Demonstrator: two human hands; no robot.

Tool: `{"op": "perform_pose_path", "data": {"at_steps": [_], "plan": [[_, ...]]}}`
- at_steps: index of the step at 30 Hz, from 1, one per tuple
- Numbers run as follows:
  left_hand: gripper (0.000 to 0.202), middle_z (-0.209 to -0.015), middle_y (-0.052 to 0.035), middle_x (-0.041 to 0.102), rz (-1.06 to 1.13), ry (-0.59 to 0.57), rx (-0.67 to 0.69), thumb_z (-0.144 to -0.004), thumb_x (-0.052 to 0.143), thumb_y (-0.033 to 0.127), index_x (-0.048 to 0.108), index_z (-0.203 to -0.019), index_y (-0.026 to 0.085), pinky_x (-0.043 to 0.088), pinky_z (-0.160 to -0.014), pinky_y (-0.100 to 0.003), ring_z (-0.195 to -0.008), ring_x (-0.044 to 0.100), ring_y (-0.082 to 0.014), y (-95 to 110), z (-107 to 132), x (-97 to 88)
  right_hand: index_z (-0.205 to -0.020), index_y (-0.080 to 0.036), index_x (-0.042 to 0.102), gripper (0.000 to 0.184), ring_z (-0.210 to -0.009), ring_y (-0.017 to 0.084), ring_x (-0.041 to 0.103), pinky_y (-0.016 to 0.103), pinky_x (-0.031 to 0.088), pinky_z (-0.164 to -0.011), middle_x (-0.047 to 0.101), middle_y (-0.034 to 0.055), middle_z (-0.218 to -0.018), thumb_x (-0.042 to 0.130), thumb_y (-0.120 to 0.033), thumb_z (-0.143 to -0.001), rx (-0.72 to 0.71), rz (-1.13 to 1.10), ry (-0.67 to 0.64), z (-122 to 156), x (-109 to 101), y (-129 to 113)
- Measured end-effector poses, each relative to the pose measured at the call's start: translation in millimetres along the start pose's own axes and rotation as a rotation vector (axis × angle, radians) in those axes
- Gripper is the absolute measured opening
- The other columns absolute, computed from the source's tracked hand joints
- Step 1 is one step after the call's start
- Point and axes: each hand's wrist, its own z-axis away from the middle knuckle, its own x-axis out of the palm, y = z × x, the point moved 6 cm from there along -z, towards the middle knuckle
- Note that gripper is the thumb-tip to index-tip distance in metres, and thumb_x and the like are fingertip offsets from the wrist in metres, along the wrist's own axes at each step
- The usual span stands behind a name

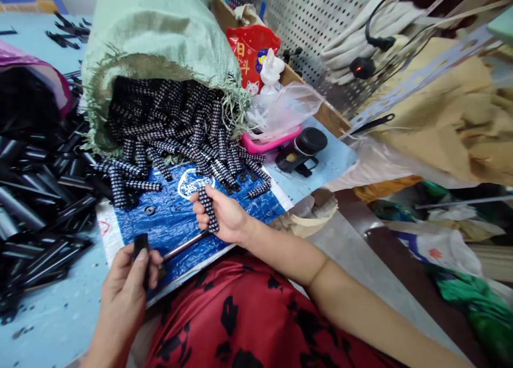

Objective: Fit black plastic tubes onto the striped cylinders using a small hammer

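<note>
My left hand (pixel 126 285) is closed around a smooth black piece (pixel 140 250), pinched between thumb and fingers. My right hand (pixel 228 215) has its fingers wrapped round a black tube with rows of pale dots (pixel 208 210), tilted with its upper end leaning left. Between the two hands a thin metal rod (pixel 186 245) lies along the near edge of a blue printed plastic sheet (pixel 172 213); what its ends touch is hidden. Beyond the hands, many similar dotted tubes (pixel 160 127) spill from the mouth of a pale green woven sack (pixel 160 31).
Smooth black parts (pixel 36 197) are heaped at the left, beside a pink-edged bag (pixel 48 58). A black lidded bottle (pixel 302 148), a pink-rimmed object (pixel 272 139), clear plastic and a red packet (pixel 252 50) stand at the back right. Small black rings lie on the sheet.
</note>
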Motion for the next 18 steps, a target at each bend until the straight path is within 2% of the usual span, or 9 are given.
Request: {"op": "perform_pose_path", "data": {"at_steps": [2, 5, 6, 8, 10, 11, 13, 15, 18], "plan": [[0.037, -0.076, 0.0032, 0.067, 0.004, 0.017, 0.004, -0.085, 0.078, 0.052, 0.06, -0.095, 0.021, 0.041, -0.051, -0.02, -0.049, 0.047, -0.007, 2.5, 4.0, 0.4, -0.104, -0.018, 0.062, 0.043, -0.047, 0.006, 0.034, 0.019, 0.03, -0.047, 0.046, -0.0065, -0.065, 0.049, -0.059, -0.103, 0.0, 0.064, -0.017, -0.6, 6.0, 12.9], [0.035, -0.071, 0.0019, 0.064, -0.009, 0.022, 0.01, -0.089, 0.074, 0.051, 0.062, -0.086, 0.018, 0.037, -0.047, -0.019, -0.048, 0.045, -0.0067, 5.4, 8.1, 7.5, -0.115, -0.021, 0.063, 0.051, -0.042, 0.006, 0.028, 0.019, 0.024, -0.043, 0.043, -0.0089, -0.059, 0.055, -0.068, -0.097, -0.049, 0.173, -0.029, 0.7, 10.9, 27.9], [0.036, -0.069, 0.0016, 0.063, -0.02, 0.028, 0.023, -0.09, 0.073, 0.052, 0.063, -0.084, 0.018, 0.036, -0.046, -0.02, -0.047, 0.044, -0.0067, 6.5, 8.2, 11.5, -0.116, -0.021, 0.064, 0.053, -0.042, 0.006, 0.029, 0.02, 0.025, -0.044, 0.043, -0.0088, -0.059, 0.055, -0.07, -0.096, -0.078, 0.193, -0.022, 0.9, 12.7, 32.1], [0.037, -0.069, 0.0007, 0.064, -0.05, 0.061, 0.071, -0.087, 0.076, 0.053, 0.068, -0.086, 0.018, 0.037, -0.046, -0.021, -0.049, 0.046, -0.008, 8.9, 6.0, 20.3, -0.113, -0.02, 0.065, 0.054, -0.049, 0.007, 0.042, 0.021, 0.036, -0.048, 0.052, -0.0055, -0.065, 0.057, -0.07, -0.094, -0.168, 0.217, 0.018, 1.0, 17.6, 37.9], [0.038, -0.079, -0.002, 0.071, -0.066, 0.084, 0.148, -0.077, 0.085, 0.051, 0.073, -0.093, 0.018, 0.046, -0.055, -0.023, -0.06, 0.057, -0.012, 11.9, 2.2, 29.9, -0.108, -0.02, 0.066, 0.051, -0.07, 0.012, 0.06, 0.025, 0.053, -0.067, 0.065, 0.0013, -0.084, 0.058, -0.068, -0.094, -0.259, 0.263, 0.054, 1.5, 23.9, 41.8], [0.04, -0.086, -0.0033, 0.074, -0.07, 0.083, 0.187, -0.074, 0.088, 0.048, 0.075, -0.097, 0.019, 0.051, -0.063, -0.025, -0.068, 0.062, -0.0147, 13.4, 0.4, 34.1, -0.108, -0.019, 0.067, 0.05, -0.084, 0.015, 0.065, 0.029, 0.057, -0.08, 0.069, 0.0046, -0.096, 0.056, -0.067, -0.095, -0.292, 0.309, 0.054, 2.0, 27.3, 43.2], [0.039, -0.091, -0.0038, 0.075, -0.078, 0.068, 0.221, -0.073, 0.089, 0.046, 0.077, -0.099, 0.019, 0.054, -0.074, -0.028, -0.079, 0.066, -0.018, 14.4, -2.1, 38.9, -0.116, -0.019, 0.067, 0.052, -0.108, 0.02, 0.067, 0.036, 0.056, -0.1, 0.07, 0.0093, -0.117, 0.047, -0.065, -0.101, -0.332, 0.463, 0.0, 3.0, 32.9, 44.1], [0.033, -0.083, -0.0019, 0.072, -0.072, 0.07, 0.189, -0.076, 0.086, 0.046, 0.076, -0.093, 0.018, 0.052, -0.071, -0.027, -0.073, 0.063, -0.0162, 13.0, -2.3, 35.7, -0.138, -0.019, 0.059, 0.062, -0.132, 0.025, 0.059, 0.04, 0.052, -0.11, 0.061, 0.0139, -0.141, 0.049, -0.068, -0.1, -0.448, 0.713, -0.104, 6.7, 35.8, 37.3], [0.033, -0.075, -0.0004, 0.067, -0.038, 0.05, 0.11, -0.075, 0.087, 0.046, 0.074, -0.084, 0.017, 0.047, -0.062, -0.024, -0.065, 0.055, -0.0127, 10.4, 1.4, 25.4, -0.165, -0.023, 0.026, 0.105, -0.158, 0.034, 0.03, 0.05, 0.042, -0.122, 0.029, 0.0188, -0.169, 0.073, -0.071, -0.084, -0.805, 1.19, -0.315, 19.7, 39.2, 23.0]]}}
